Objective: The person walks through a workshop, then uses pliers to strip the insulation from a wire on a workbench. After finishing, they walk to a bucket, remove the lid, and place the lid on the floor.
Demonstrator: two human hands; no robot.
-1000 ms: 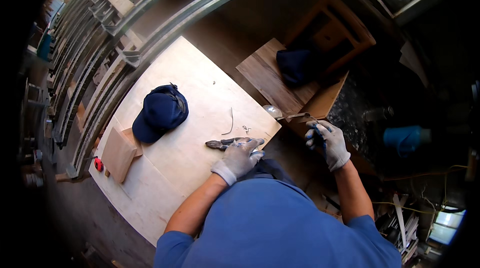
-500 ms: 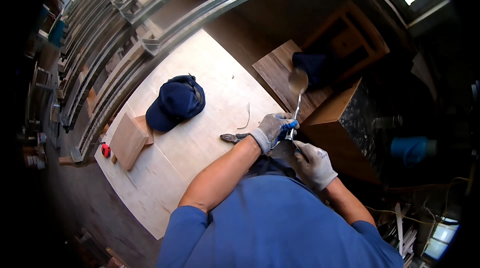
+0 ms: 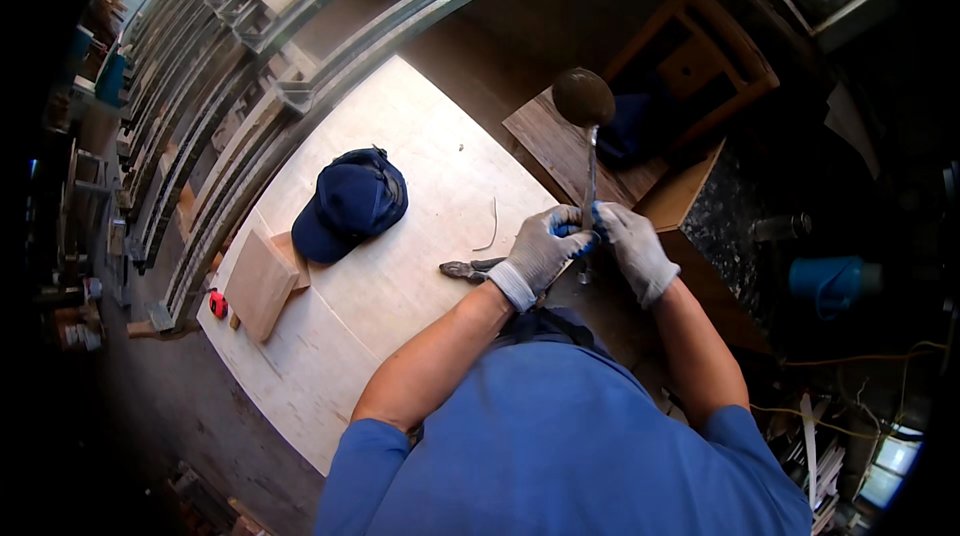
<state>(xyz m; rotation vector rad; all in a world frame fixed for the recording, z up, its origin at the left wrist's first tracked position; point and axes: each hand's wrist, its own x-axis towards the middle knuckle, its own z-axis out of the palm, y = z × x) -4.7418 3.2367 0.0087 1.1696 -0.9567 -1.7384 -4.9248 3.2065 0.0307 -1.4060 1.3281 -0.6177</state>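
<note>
A metal ladle [image 3: 583, 99] points away from me, its round bowl over the wooden chair seat. Both hands wear grey work gloves with blue on the fingers. My left hand [image 3: 545, 248] is closed round the ladle's handle over the table's right edge. My right hand [image 3: 637, 251] meets it from the other side, fingers closed at the same handle; the fingertips are partly hidden behind the glove. Beside my left wrist, dark-handled pliers [image 3: 468, 270] lie on the pale tabletop [image 3: 400, 296]. A short bent wire [image 3: 491, 226] rests just beyond them.
A navy cap [image 3: 352, 204], wooden boards [image 3: 258, 288] and a red tape measure [image 3: 218, 304] lie on the table's left. Long metal clamp bars [image 3: 400, 31] stand beyond it. To the right are a wooden chair [image 3: 700, 46], a dark-topped cabinet [image 3: 735, 236] and a blue jug [image 3: 828, 281].
The ladle has risen and swung upright, its bowl moving farther from me and slightly left. My right hand has moved up the handle to join my left.
</note>
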